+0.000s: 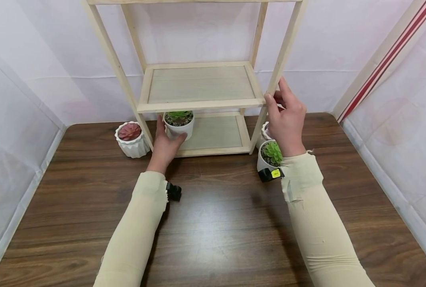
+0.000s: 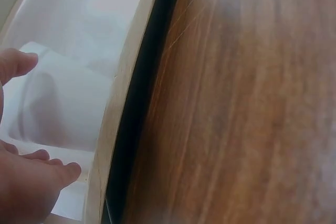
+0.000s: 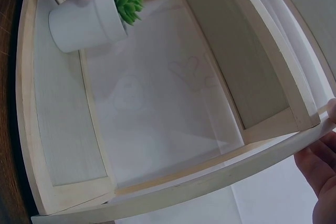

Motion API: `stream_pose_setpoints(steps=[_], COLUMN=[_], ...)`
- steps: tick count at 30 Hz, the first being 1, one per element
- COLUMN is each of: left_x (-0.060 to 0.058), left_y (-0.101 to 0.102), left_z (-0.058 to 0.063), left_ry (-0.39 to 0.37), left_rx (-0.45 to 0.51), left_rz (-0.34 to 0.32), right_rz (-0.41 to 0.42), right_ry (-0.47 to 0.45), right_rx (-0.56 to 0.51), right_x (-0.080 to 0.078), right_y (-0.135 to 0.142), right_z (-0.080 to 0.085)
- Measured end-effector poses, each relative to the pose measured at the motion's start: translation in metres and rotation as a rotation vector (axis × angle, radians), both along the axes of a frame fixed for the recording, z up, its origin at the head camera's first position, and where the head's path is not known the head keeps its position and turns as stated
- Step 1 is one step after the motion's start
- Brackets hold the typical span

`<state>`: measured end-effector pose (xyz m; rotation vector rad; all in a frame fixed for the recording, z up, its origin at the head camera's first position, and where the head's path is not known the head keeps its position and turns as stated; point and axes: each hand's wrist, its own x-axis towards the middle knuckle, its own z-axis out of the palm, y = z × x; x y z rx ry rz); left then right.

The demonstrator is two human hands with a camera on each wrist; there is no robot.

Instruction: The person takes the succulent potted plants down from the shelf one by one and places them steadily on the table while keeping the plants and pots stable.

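A wooden shelf rack (image 1: 201, 105) stands before me on the table. On its bottom board, toward the left, is a potted succulent (image 1: 182, 130) in a smooth white pot. My left hand (image 1: 165, 146) holds this pot from the side, thumb on the near face and fingers at the left; the right wrist view shows the pot (image 3: 84, 22) close to the bottom board and the green leaves (image 3: 129, 3) above its rim. With thumb and fingers, my right hand (image 1: 289, 119) grips the rack's front right post (image 1: 278, 69) at middle-board height.
Left of the rack stands a red succulent in a ribbed white pot (image 1: 133, 146). At the right, partly behind my forearm, are a green succulent (image 1: 272, 151) and another white pot (image 1: 264, 137). White sheeting (image 1: 377, 52) encloses the brown table (image 1: 213, 223).
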<state>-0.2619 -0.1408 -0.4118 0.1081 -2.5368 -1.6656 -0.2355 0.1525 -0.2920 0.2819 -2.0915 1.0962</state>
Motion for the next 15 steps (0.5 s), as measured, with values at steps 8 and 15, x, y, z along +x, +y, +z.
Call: stream_pose_setpoints(steps=[8, 15], left_x=[-0.004, -0.009], left_y=[0.0, 0.002], left_z=[-0.001, -0.001], left_ry=[0.023, 0.04], left_rx=[0.076, 0.1], left_rz=[0.017, 0.018], right_rz=[-0.005, 0.006], right_ry=[-0.001, 0.006], right_rx=[0.004, -0.004], right_x=[0.006, -0.011], right_y=[-0.005, 0.007], right_z=[0.006, -0.009])
